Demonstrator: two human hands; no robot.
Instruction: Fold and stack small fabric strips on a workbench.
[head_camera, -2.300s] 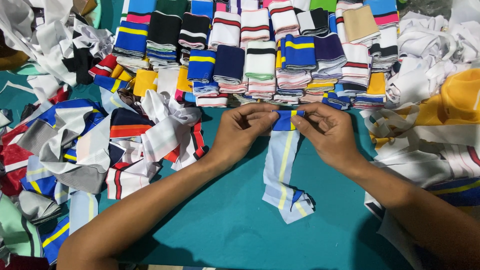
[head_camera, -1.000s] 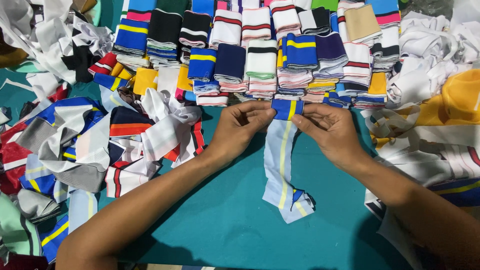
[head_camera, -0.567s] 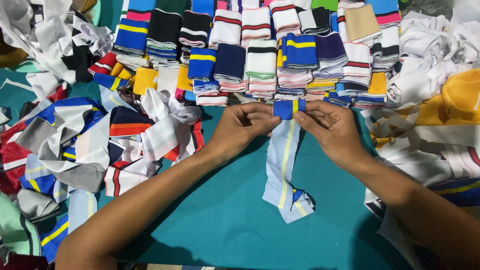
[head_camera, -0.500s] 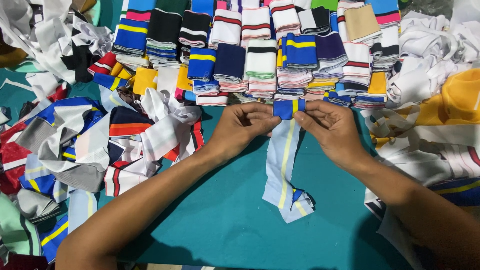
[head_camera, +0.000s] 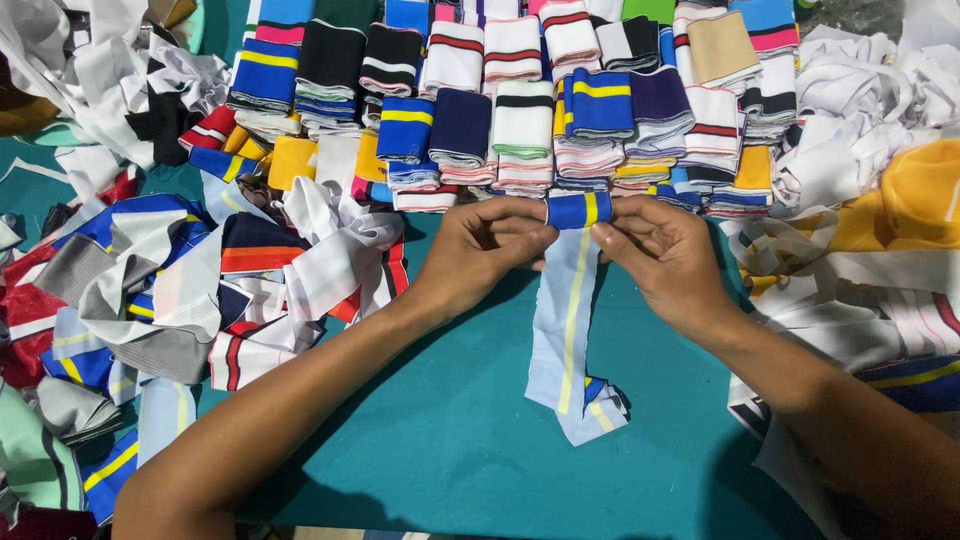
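Two hands on one strip: the left hand (head_camera: 480, 245) and right hand (head_camera: 665, 250) pinch the rolled blue-and-yellow top of the ribbed strip (head_camera: 572, 320), its tail lying toward the near edge of the teal table (head_camera: 440, 440), folded stacks (head_camera: 520, 110) beyond.

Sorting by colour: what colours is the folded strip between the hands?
Blue with a yellow stripe, head view.

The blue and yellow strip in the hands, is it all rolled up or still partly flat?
Partly flat. Only the strip's top end is rolled, pinched between left hand and right hand.
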